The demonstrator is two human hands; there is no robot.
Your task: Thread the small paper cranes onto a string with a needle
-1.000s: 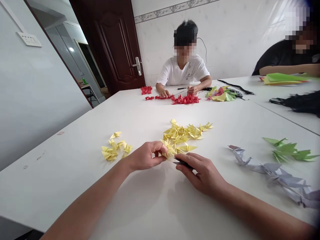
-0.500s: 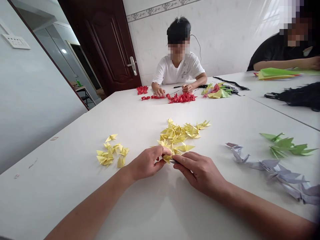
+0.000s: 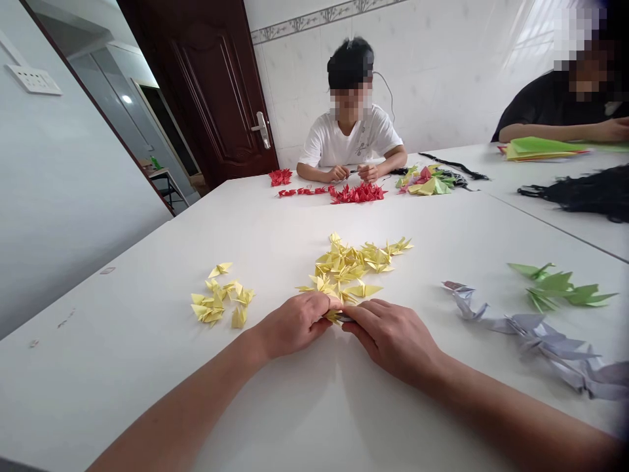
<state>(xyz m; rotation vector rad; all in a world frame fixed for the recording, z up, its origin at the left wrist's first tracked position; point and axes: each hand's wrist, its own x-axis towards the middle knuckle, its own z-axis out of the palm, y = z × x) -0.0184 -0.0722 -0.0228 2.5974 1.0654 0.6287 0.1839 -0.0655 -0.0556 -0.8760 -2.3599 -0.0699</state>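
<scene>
My left hand is closed, its thumb and fingertips pinching a small yellow paper crane. My right hand is closed on a slim grey metallic tool, whose tip meets the crane; most of it is hidden under my fingers, so I cannot tell its kind. Just beyond my fingertips lies a pile of yellow paper cranes. A smaller group of yellow cranes rests to the left of my left hand.
On the right lie a string of pale grey paper cranes and green cranes. Across the white table, a person in a white shirt sits behind red cranes. Another person's dark sleeve is near coloured paper and black tassels.
My hands have drawn slightly closer together, and my left fingers now cover more of the crane. Across the table, the person's hand has left the red string and moved toward their other hand.
</scene>
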